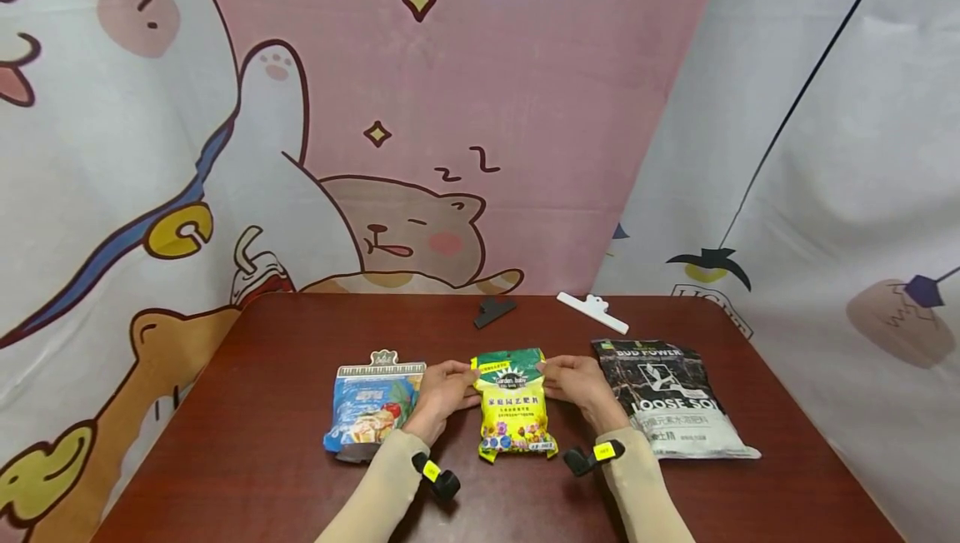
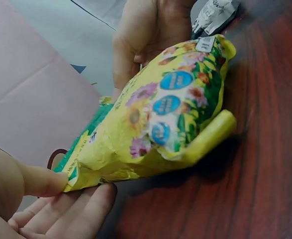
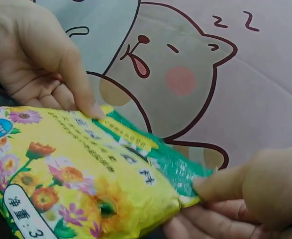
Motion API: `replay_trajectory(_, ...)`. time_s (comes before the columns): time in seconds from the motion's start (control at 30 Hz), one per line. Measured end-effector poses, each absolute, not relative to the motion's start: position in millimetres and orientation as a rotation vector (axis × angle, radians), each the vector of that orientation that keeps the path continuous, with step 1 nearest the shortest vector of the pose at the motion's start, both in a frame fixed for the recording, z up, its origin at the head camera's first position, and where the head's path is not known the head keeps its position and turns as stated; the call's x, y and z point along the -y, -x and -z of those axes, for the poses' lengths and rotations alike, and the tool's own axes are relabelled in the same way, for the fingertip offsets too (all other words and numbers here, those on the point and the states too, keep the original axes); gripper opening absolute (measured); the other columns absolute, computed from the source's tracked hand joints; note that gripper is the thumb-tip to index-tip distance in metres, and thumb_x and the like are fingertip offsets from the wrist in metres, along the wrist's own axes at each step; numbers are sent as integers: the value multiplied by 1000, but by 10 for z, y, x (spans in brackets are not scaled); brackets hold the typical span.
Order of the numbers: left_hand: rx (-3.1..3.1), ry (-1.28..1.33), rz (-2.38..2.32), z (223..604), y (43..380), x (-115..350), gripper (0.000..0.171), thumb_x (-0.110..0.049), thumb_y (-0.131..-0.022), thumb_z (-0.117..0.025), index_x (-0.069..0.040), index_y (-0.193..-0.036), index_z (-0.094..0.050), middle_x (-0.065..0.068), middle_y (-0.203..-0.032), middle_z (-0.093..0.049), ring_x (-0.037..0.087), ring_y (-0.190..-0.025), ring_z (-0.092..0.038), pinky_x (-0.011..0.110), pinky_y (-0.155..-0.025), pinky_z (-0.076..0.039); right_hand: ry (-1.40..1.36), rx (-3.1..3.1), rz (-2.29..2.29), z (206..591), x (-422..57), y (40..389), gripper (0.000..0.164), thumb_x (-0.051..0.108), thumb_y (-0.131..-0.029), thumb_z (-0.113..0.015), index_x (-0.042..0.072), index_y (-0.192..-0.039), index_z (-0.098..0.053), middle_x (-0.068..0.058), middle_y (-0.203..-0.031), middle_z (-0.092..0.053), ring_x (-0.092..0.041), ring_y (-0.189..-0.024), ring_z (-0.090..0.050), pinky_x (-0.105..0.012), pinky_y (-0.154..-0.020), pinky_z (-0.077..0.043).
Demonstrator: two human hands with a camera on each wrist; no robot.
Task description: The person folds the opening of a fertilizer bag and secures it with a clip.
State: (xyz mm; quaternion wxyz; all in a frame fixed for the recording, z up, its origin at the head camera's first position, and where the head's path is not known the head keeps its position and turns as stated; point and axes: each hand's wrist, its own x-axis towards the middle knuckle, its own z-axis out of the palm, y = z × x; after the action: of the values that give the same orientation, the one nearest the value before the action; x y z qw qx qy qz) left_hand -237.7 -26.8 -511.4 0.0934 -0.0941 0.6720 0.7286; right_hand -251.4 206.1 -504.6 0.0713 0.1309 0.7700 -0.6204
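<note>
A yellow and green fertilizer bag (image 1: 514, 410) with printed flowers is between both hands at the middle of the table. My left hand (image 1: 444, 393) pinches its upper left edge, thumb on the front and fingers behind. At the upper right edge my right hand (image 1: 579, 383) pinches the bag the same way. The left wrist view shows the bag (image 2: 150, 114) tilted, its top end raised and its lower end close over the tabletop. In the right wrist view its green top (image 3: 178, 167) is stretched between the two thumbs.
Left of the hands lies a blue food bag (image 1: 369, 410) with a clip (image 1: 384, 362) across its top. A black and white soil bag (image 1: 671, 401) lies to the right. Behind are a black clip (image 1: 493, 311) and a white clip (image 1: 593, 311) near the table's (image 1: 300, 318) far edge.
</note>
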Motion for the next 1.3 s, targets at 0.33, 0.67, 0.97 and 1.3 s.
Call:
replay_trajectory(0.33, -2005, 148, -2202, 4994, 2386, 324, 20, -12, -97, -70, 5, -107, -66, 16, -102, -76, 14, -74, -71, 39, -78, -63, -205, -2284, 1953, 4929, -2145, 2526, 25, 18, -96, -72, -4, -108, -70, -11, -103, -70, -17, -82, -73, -38, -81, -63)
replay_trajectory(0.67, -2010, 17, -2261, 4857, 2381, 329, 18, -13, -96, -70, 3, -102, -66, 13, -100, -77, 16, -83, -72, 47, -87, -62, -79, -2225, 2025, 4738, -2214, 2488, 21, 12, -95, -72, -6, -105, -67, -3, -96, -67, -15, -83, -70, -40, -86, -62)
replay_trajectory(0.97, -2012, -32, -2275, 4756, 2354, 344, 12, -10, -95, -70, 1, -98, -66, 4, -91, -75, 14, -80, -70, 50, -89, -60, 59, -2206, 2026, 4647, -2284, 2439, 27, 17, -95, -74, -6, -107, -65, -4, -99, -68, -18, -90, -73, -43, -89, -61)
replay_trajectory(1.3, -1995, -84, -2276, 4642, 2319, 374, 8, -9, -93, -73, -3, -92, -68, 1, -87, -73, 16, -85, -71, 54, -95, -57, 209, -2163, 2042, 4557, -2353, 2397, 27, 18, -96, -73, -6, -104, -65, -4, -98, -70, -19, -90, -75, -52, -95, -57)
